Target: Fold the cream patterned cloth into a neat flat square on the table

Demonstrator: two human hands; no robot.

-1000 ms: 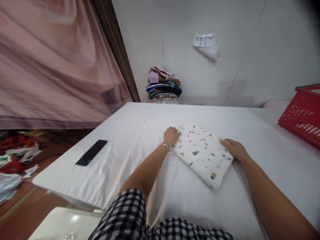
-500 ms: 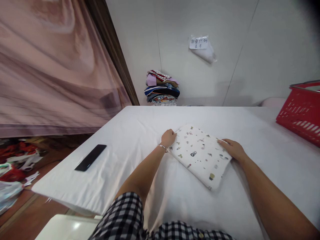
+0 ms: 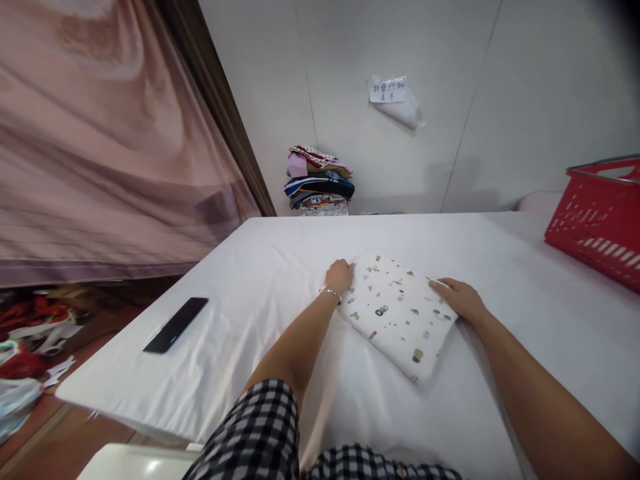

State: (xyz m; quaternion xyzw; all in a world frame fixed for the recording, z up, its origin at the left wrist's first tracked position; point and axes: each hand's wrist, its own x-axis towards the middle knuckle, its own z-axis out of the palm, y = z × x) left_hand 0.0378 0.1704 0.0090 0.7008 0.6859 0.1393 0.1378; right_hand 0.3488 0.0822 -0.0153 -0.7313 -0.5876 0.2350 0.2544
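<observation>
A folded white cloth [image 3: 397, 313] with a small printed pattern of plants and shapes lies at an angle on the white-covered table [image 3: 280, 287]. My left hand [image 3: 340, 275], with a bracelet at the wrist, is closed on the cloth's left edge. On the opposite side, my right hand [image 3: 460, 299] grips the right edge, thumb on top and the other fingers hidden underneath. What kind of fabric article it is, I cannot tell.
A black phone-like slab [image 3: 176, 325] lies on the table's left. Behind the far edge rises a stack of folded clothes [image 3: 320, 183]. A red basket [image 3: 595, 220] stands at the right. A pink curtain [image 3: 100, 133] hangs at the left, above floor clutter [image 3: 40, 333].
The view has shifted slightly, so most things appear a little further left. Both hands keep their hold on the cloth, which looks nearly unchanged.
</observation>
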